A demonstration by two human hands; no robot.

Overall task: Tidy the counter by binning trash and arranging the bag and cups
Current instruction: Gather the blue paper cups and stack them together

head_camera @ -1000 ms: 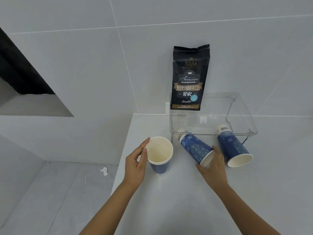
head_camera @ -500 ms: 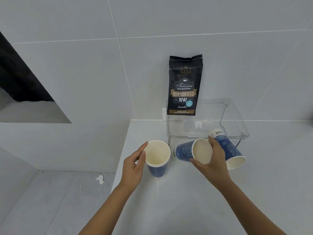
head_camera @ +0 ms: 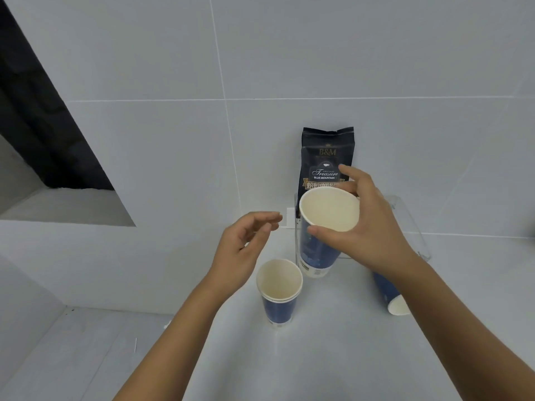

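Right hand (head_camera: 373,235) at frame centre, grip closed around a raised blue paper cup (head_camera: 324,227), mouth up. Left hand (head_camera: 246,244) empty, fingers loosely spread, above stacked cups (head_camera: 279,293) standing on the counter (head_camera: 333,357). Lower right, another cup (head_camera: 390,293) lying sideways. Behind, coffee bag (head_camera: 327,151) upright against the wall.

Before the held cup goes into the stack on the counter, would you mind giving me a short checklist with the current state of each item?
1. Right hand grips the held cup securely: ok.
2. Held cup mouth-up, matching the stack: ok, slightly tilted.
3. Stacked cups upright, top one empty: ok.
4. Left hand steadying the stack: not ok, it is open above it.
5. Held cup aligned over the stack: not ok, it is off to the right.
6. Fallen cup dealt with: not ok, on its side.
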